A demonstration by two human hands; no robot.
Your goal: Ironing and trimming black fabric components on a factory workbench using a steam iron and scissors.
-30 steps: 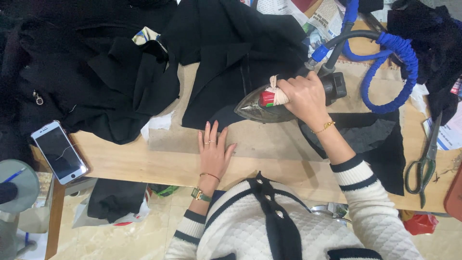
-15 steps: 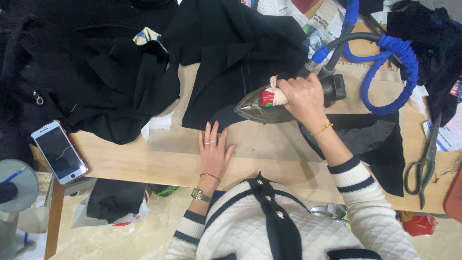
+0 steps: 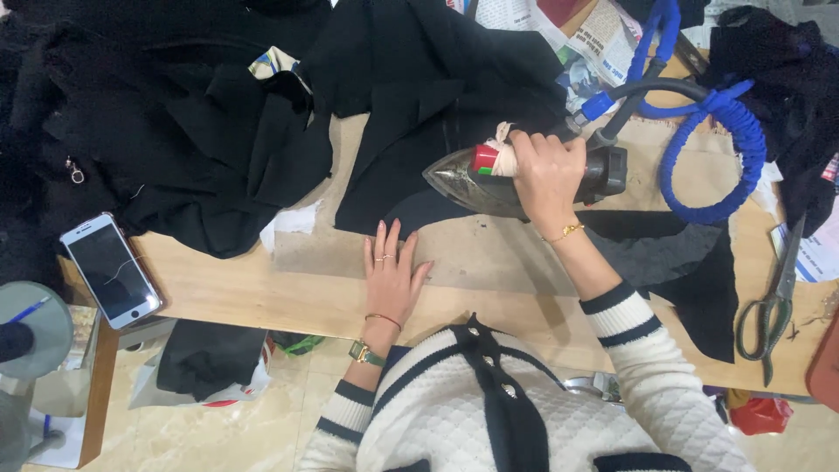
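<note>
My right hand (image 3: 549,171) grips the handle of a steam iron (image 3: 463,179) whose metal sole points left. The iron rests on a piece of black fabric (image 3: 437,96) spread over the wooden table (image 3: 288,293). My left hand (image 3: 392,273) lies flat on the table, fingers together and pointing away from me, its fingertips just at the near edge of that fabric. A blue coiled hose (image 3: 730,131) runs from the back of the iron toward the far right.
A heap of black garments (image 3: 157,131) covers the far left. A white phone (image 3: 111,269) lies at the table's left edge. Green-handled scissors (image 3: 771,306) lie at the right, near more black cloth (image 3: 690,271). Newspapers (image 3: 603,35) sit at the back.
My left hand has shifted slightly on the table near the fabric edge. The iron and my right hand stay in nearly the same place.
</note>
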